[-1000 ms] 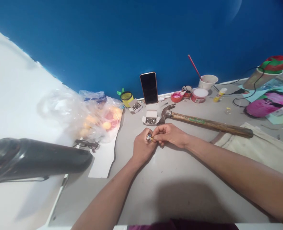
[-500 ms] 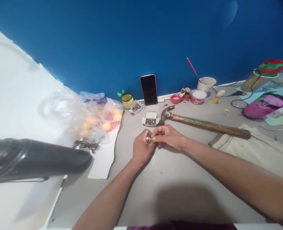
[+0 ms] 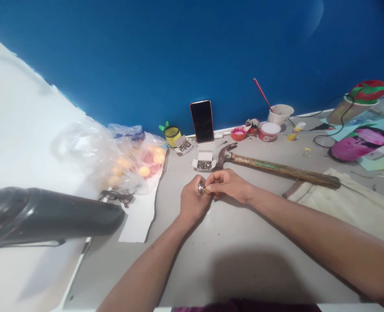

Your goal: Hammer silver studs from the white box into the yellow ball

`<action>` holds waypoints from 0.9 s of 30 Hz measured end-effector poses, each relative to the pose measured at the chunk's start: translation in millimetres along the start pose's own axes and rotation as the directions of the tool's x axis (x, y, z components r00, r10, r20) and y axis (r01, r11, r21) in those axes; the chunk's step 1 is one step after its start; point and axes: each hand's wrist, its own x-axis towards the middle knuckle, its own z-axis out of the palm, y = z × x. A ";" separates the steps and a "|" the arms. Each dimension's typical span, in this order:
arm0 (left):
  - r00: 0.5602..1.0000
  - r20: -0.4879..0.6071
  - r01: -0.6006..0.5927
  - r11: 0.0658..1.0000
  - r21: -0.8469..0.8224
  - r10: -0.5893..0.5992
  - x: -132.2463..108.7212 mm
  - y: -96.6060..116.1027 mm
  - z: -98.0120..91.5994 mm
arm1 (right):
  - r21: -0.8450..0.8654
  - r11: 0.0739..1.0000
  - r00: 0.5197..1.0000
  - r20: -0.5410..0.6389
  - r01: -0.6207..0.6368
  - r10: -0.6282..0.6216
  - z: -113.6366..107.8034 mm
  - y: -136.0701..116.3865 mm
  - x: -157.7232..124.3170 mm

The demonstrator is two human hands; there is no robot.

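Observation:
My left hand point(image 3: 194, 197) is closed in a fist over the grey table, with a small, round, shiny silver piece point(image 3: 201, 187) showing at the thumb side. Whether it is gripped or worn as a ring I cannot tell. Against that fist, my right hand point(image 3: 226, 186) pinches thumb and fingertips together right beside the silver piece. A tiny yellowish bit shows at the pinch, too small to name. Just beyond both hands stands an open small white box point(image 3: 205, 157) of shiny metal tacks or similar pieces. The claw hammer point(image 3: 270, 168) lies to the right, its head close to that box.
A second small box point(image 3: 183, 145) of metal pieces leans by a yellow cup point(image 3: 171, 135). A phone point(image 3: 202, 121) stands against the blue wall. Plastic bags point(image 3: 130, 160) and eyeglasses point(image 3: 117, 197) lie left. Cloth point(image 3: 344, 203), a glue stick point(image 3: 296, 131) and a pink pouch point(image 3: 357, 145) are right.

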 end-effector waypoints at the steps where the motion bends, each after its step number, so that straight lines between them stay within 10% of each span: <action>1: 1.000 0.002 -0.001 1.000 0.006 0.001 0.0 0.0 0.1 | -0.003 1.000 1.000 -0.006 -0.005 0.005 0.3 -0.4 0.1; 27: 0.990 -0.116 0.088 0.995 0.035 -0.084 -4.7 6.6 5.7 | -0.053 0.995 0.996 -0.032 -0.082 0.080 6.0 -8.1 1.7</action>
